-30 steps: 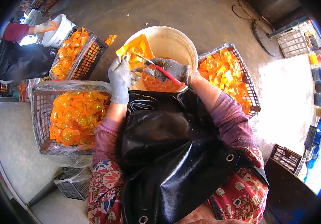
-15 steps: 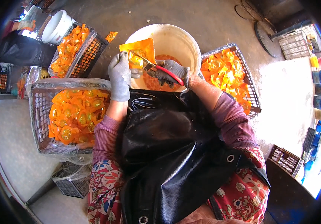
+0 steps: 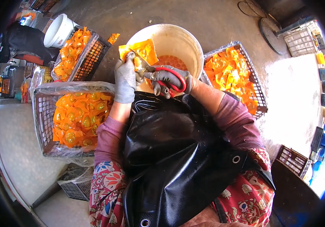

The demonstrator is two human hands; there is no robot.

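My gloved left hand pinches an orange plastic packet at its lower left side, over the near rim of a large white bucket. Red-handled scissors are in my gloved right hand, with fingers through the loops. Their blades lie across the packet, pointing up and left. In the bucket, orange-red round contents show at the bottom. Both hands are close together, and part of the packet is hidden behind the left glove and the blades.
A plastic-lined crate of orange packets stands at my left, another crate behind it. A third crate holds crumpled orange wrappers at the right. A white pail is far left. A black apron covers my lap.
The scissors have turned, their handles spreading wider, and the blades have shifted up and left over the packet. My left hand has moved slightly right and still holds the packet.
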